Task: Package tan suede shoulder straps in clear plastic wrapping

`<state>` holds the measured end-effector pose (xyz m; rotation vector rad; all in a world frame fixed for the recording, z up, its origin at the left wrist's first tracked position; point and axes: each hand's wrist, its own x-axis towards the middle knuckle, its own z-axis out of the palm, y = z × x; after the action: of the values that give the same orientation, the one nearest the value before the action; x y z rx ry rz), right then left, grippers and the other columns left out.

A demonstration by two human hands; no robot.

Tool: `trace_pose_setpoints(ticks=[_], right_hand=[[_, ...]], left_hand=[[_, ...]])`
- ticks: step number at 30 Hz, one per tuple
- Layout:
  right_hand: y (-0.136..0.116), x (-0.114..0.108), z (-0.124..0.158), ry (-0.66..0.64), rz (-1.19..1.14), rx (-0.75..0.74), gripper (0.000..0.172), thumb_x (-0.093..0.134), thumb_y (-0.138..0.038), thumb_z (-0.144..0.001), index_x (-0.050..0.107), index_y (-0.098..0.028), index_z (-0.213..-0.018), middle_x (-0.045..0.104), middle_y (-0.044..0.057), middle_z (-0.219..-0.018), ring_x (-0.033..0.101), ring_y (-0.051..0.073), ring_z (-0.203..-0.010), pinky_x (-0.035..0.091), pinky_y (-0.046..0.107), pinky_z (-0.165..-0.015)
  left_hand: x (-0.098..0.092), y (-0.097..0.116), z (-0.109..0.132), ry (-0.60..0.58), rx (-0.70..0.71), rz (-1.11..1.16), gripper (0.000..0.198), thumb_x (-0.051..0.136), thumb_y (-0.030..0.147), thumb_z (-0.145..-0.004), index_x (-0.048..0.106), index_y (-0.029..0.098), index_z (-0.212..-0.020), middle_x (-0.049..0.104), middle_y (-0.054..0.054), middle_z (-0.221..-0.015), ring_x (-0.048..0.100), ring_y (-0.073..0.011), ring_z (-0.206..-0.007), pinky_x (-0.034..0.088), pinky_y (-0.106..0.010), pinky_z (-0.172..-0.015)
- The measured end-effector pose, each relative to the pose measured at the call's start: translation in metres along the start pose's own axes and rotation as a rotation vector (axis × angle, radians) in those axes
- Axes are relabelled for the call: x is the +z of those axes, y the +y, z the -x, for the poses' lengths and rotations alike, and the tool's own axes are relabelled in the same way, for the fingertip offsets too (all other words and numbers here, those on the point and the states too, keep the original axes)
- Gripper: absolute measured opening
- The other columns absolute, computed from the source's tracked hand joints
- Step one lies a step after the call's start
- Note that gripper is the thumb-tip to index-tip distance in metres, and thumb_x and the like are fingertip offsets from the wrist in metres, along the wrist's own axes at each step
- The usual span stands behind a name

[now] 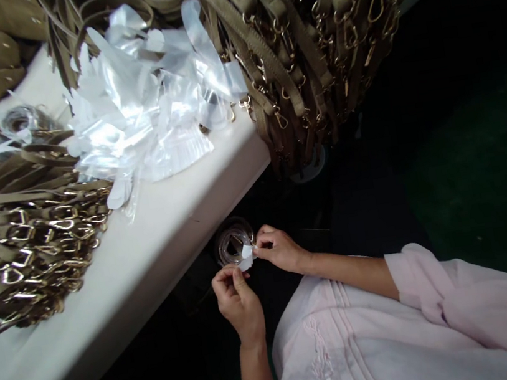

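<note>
My left hand (236,298) is closed in a pinch on the lower end of a small white piece of tape or film (247,257). My right hand (279,248) pinches the same piece from the right, right next to a clear tape roll (234,243) held between the two hands below the table's edge. Both hands are over my lap, which is covered by a pale pink garment (373,337).
A white table (155,229) runs diagonally on the left. On it lie a heap of olive straps with gold buckles (27,228) and a pile of clear plastic wrappers (143,111). More olive straps with gold clasps (303,44) hang over the table's far corner. The floor is dark.
</note>
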<state>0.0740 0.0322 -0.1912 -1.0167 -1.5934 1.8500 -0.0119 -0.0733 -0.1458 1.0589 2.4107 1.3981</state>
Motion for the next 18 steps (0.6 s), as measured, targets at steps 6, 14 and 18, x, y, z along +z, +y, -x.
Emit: trace_pose_setpoints(ticks=[6, 14, 18], right_hand=[[-0.004, -0.003, 0.003, -0.086, 0.005, -0.036, 0.018, 0.061, -0.022, -0.088, 0.062, -0.017, -0.071, 0.056, -0.003, -0.071, 0.052, 0.01, -0.066, 0.039, 0.021, -0.063], [-0.011, -0.005, 0.007, -0.125, 0.148, -0.184, 0.025, 0.058, -0.025, -0.088, 0.054, -0.017, -0.065, 0.047, -0.006, -0.058, 0.042, 0.008, -0.056, 0.031, 0.021, -0.055], [-0.012, -0.004, 0.011, -0.152, 0.167, -0.226, 0.026, 0.056, -0.026, -0.09, 0.053, -0.017, -0.065, 0.047, -0.005, -0.06, 0.041, 0.009, -0.056, 0.031, 0.021, -0.055]], left_hand=[[0.001, 0.001, -0.013, -0.182, 0.321, -0.185, 0.008, 0.063, 0.025, -0.089, 0.067, 0.019, -0.093, 0.066, -0.006, -0.093, 0.063, -0.0194, -0.089, 0.051, -0.034, -0.084], [0.002, 0.001, -0.016, -0.013, 0.086, 0.004, 0.012, 0.061, 0.026, -0.09, 0.066, 0.018, -0.082, 0.066, 0.001, -0.076, 0.063, -0.0132, -0.069, 0.051, -0.023, -0.066], [-0.004, 0.004, -0.014, 0.034, -0.09, 0.122, 0.014, 0.067, 0.03, -0.084, 0.067, 0.017, -0.079, 0.065, 0.002, -0.073, 0.061, -0.0124, -0.066, 0.05, -0.022, -0.064]])
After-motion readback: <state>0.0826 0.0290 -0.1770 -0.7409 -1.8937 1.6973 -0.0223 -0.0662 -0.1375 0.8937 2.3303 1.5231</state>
